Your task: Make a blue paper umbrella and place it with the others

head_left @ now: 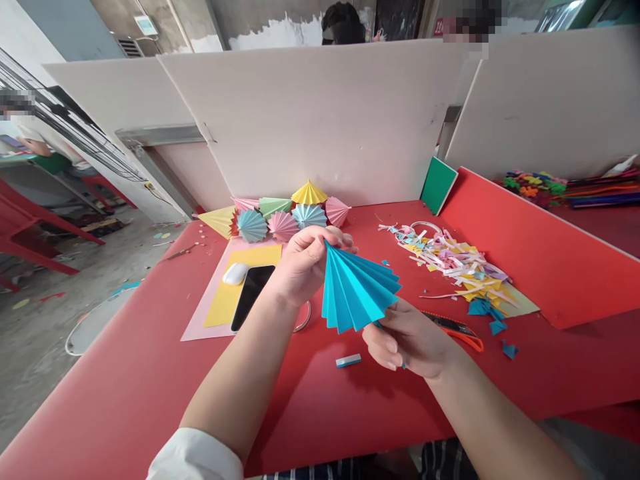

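Observation:
A bright blue pleated paper umbrella [357, 290] is held above the red table, its folds fanned into a cone. My left hand [310, 257] pinches it at the pointed top. Below the lower right rim, my right hand [407, 337] is closed around its underside. A bit of dark blue shows between the right fingers and another below them; most of what lies inside that hand is hidden. On the table beneath is a small white-and-blue block [349, 361].
Finished pleated cones [284, 225] stand at the back. A black phone [253, 293] and white case [235, 273] lie on yellow and pink paper. Paper scraps [450, 257] and an orange-and-black cutter [455, 328] are right, by a red board [540, 247]. White panels [320, 120] rise behind.

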The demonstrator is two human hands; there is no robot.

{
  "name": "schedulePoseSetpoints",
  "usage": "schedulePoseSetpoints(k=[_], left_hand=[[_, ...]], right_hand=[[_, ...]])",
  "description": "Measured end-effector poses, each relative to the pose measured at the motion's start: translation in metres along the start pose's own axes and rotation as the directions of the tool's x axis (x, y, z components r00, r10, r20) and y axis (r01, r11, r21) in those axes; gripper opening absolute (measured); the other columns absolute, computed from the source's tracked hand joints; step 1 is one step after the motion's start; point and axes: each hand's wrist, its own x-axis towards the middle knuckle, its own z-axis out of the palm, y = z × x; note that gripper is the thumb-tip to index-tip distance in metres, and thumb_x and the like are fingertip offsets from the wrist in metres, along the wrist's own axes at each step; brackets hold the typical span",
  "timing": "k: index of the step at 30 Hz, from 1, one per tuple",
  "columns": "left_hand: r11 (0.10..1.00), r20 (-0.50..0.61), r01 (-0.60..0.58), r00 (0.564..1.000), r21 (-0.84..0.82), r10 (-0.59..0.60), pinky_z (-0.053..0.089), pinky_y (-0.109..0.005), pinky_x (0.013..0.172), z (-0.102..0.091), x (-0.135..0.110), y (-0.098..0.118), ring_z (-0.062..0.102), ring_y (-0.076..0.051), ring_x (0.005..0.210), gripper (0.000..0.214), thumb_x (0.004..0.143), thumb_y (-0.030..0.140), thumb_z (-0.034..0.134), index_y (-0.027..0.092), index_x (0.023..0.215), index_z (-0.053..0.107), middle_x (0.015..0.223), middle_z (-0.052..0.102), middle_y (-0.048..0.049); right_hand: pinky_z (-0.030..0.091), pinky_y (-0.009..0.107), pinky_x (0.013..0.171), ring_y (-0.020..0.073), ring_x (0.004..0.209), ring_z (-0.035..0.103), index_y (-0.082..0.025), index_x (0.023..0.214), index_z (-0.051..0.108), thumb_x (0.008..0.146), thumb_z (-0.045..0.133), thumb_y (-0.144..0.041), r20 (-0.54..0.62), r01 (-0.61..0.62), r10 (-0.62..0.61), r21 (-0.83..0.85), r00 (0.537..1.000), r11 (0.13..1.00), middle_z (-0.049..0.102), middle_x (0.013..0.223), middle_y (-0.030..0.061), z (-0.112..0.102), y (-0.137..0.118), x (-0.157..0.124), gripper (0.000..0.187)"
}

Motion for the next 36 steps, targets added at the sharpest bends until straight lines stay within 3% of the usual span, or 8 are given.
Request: schedulePoseSetpoints(k=[17,22,25,28,32,36], left_hand=[[0.996,0.009,0.024,1.0,-0.088,-0.023,0.049,-0.028,0.077,-0.001,0.001,-0.005,0.055,-0.01,0.074,0.017,0.068,0.038,0.073,0.023,0.068,0.065,0.074,0.057,0.0044],[0.998,-0.148,0.033,0.988,-0.057,-0.041,0.048,-0.027,0.076,-0.001,0.002,-0.004,0.057,-0.011,0.076,0.028,0.061,0.042,0.077,0.022,0.067,0.059,0.072,0.055,0.0049],[0.999,-0.236,0.027,0.972,0.018,-0.022,0.048,-0.027,0.076,-0.003,0.005,-0.003,0.058,-0.013,0.079,0.029,0.065,0.046,0.073,0.022,0.07,0.057,0.075,0.057,0.0039],[0.995,-0.229,0.015,0.973,0.094,0.007,0.048,-0.028,0.079,-0.002,0.007,-0.002,0.061,-0.016,0.089,0.029,0.074,0.051,0.063,0.024,0.084,0.059,0.082,0.061,0.0016],[0.989,-0.131,0.106,0.987,0.101,-0.092,0.049,-0.037,0.081,0.009,0.005,0.002,0.058,-0.027,0.104,0.058,0.076,0.066,0.048,0.022,0.113,0.054,0.1,0.064,-0.0078],[0.98,-0.082,0.138,0.989,0.147,-0.127,0.047,-0.041,0.084,0.015,0.002,0.0,0.059,-0.029,0.103,0.065,0.072,0.063,0.055,0.02,0.12,0.049,0.105,0.064,-0.0107]], right_hand=[[0.038,0.018,0.039,0.0048,0.036,0.045,-0.013,0.07,0.059,0.084,0.057,-0.03,-0.011,-0.021,0.022,0.036,1.0,0.999,0.05,0.048,-0.0049,0.001,0.001,0.0,0.022],[0.037,0.017,0.039,0.0036,0.036,0.046,-0.011,0.088,0.064,0.088,0.051,-0.035,-0.074,-0.048,0.043,-0.067,0.996,0.997,0.055,0.052,-0.0037,0.002,0.0,0.0,0.028],[0.038,0.017,0.042,0.0033,0.038,0.048,-0.012,0.09,0.065,0.088,0.051,-0.034,-0.13,-0.031,0.006,-0.19,0.991,0.981,0.058,0.055,-0.003,0.005,-0.003,0.0,0.026],[0.039,0.017,0.044,0.0037,0.039,0.05,-0.012,0.086,0.066,0.086,0.053,-0.031,-0.194,-0.025,-0.029,-0.271,0.981,0.962,0.059,0.055,-0.0033,0.008,-0.005,0.001,0.023],[0.04,0.018,0.046,0.0038,0.04,0.049,-0.013,0.078,0.065,0.086,0.053,-0.032,-0.242,0.002,-0.087,-0.331,0.966,0.944,0.058,0.055,-0.0032,0.007,-0.006,0.002,0.024],[0.039,0.02,0.044,0.0045,0.04,0.049,-0.014,0.066,0.06,0.085,0.054,-0.035,-0.284,0.022,-0.144,-0.391,0.948,0.92,0.058,0.057,-0.0026,0.002,-0.004,0.005,0.029]])
